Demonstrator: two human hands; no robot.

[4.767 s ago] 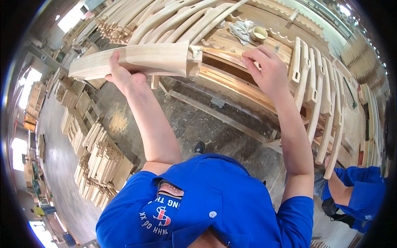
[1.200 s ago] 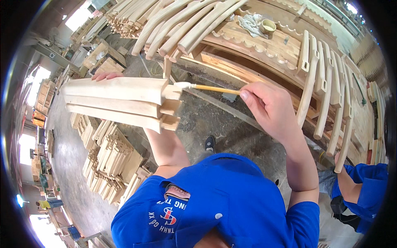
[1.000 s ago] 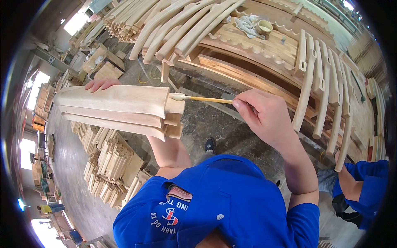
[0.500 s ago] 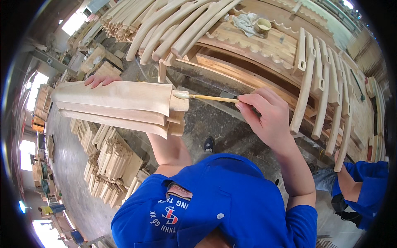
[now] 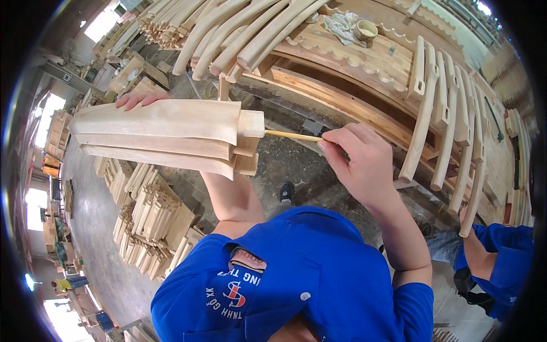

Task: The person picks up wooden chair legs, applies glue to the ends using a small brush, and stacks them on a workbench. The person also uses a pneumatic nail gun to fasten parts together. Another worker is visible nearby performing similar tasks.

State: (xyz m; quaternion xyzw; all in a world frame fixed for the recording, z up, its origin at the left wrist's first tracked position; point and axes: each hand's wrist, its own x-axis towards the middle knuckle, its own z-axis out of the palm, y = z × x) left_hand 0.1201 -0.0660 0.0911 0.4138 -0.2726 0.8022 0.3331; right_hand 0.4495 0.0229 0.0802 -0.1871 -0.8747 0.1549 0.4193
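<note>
My left hand [image 5: 141,99] is wrapped round a bundle of pale, shaped wooden slats [image 5: 165,119], fingers over the far edge and the rest hidden behind the wood. The slats lie side by side, and their short square tenons [image 5: 251,123] point right. Between thumb and fingers, my right hand [image 5: 362,162] pinches the end of a thin brush [image 5: 293,135] with a yellowish handle. The brush reaches left to the end of the uppermost tenon; its head is hidden behind that tenon.
Curved wooden parts [image 5: 245,40] overhang the workbench [image 5: 342,54], with more slotted ones [image 5: 439,114] at its right. A cup [image 5: 365,31] and a crumpled cloth [image 5: 342,26] sit on it. Stacked wood pieces [image 5: 151,222] stand on the floor at left. A co-worker [image 5: 496,256] is at right.
The brush head, earlier whitish and visible against the top tenon's face, has passed out of sight behind the tenon. My right hand shifted slightly left, and the slats rose and tilted a little.
</note>
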